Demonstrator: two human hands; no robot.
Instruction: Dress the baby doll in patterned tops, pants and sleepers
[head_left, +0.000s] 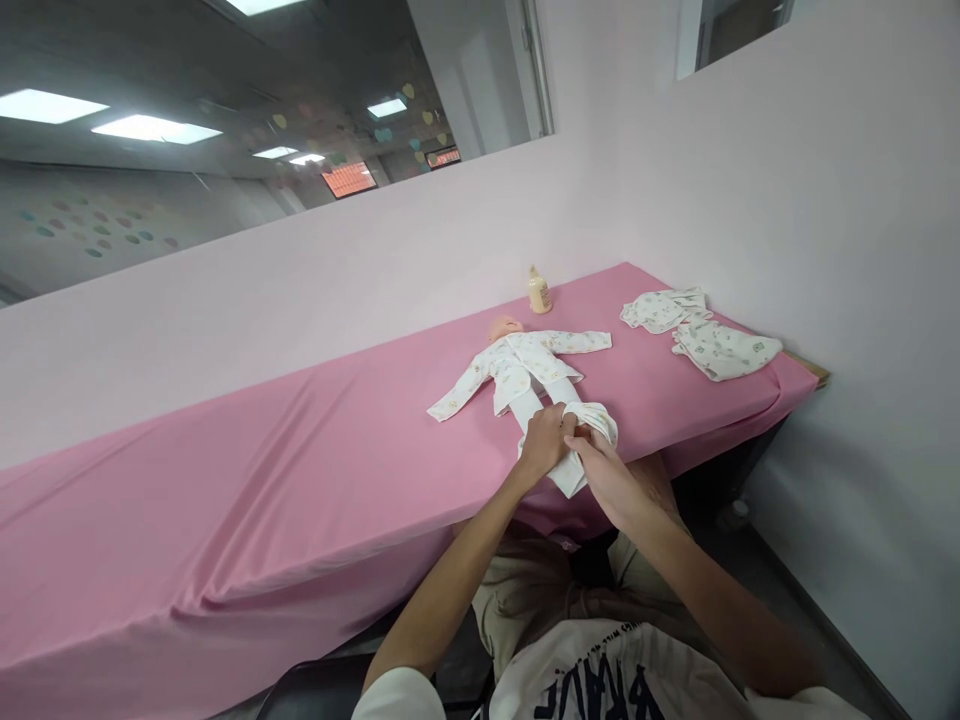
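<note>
A baby doll [504, 327] lies on its back, its head toward the wall and its legs toward me. It wears a white printed jacket [517, 362] with both sleeves spread out. White baby trousers [596, 417] are bunched around the lower ends of its legs. My left hand [546, 440] is closed on the trousers from the left. Close beside it, my right hand [598, 462] grips the bunched cloth from the right, with the thumb on top. The doll's feet are mostly hidden by my hands and the cloth.
A pink sheet [315, 470] covers the long table. Behind the doll stands a cream pump bottle [539, 292]. Folded printed baby clothes [724, 348] lie at the right end, near the wall. A window or mirror [225, 120] runs along the wall behind.
</note>
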